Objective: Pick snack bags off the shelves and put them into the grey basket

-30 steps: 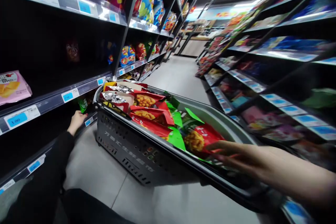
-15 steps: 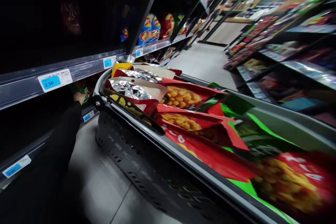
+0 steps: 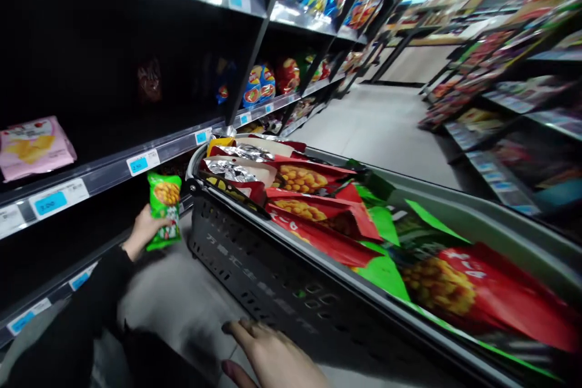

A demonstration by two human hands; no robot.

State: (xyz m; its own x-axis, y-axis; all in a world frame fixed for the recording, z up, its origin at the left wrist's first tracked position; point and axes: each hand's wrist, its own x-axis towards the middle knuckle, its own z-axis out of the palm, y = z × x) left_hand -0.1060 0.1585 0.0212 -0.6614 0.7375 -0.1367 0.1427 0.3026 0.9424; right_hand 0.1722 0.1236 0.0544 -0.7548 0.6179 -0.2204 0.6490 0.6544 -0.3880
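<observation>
Lengthwise, the green packet [image 3: 166, 208] stands upright, gripped by left fingers [image 3: 156, 224]; right fingers [image 3: 242, 336] spread.

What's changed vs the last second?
The left hand has drawn the green snack bag out of the lower shelf, gripped in its fingers. The right hand, earlier over the basket, is now outside its near side, apparently empty. Unchanged: the bags in the basket, the pink packet on its shelf.
</observation>
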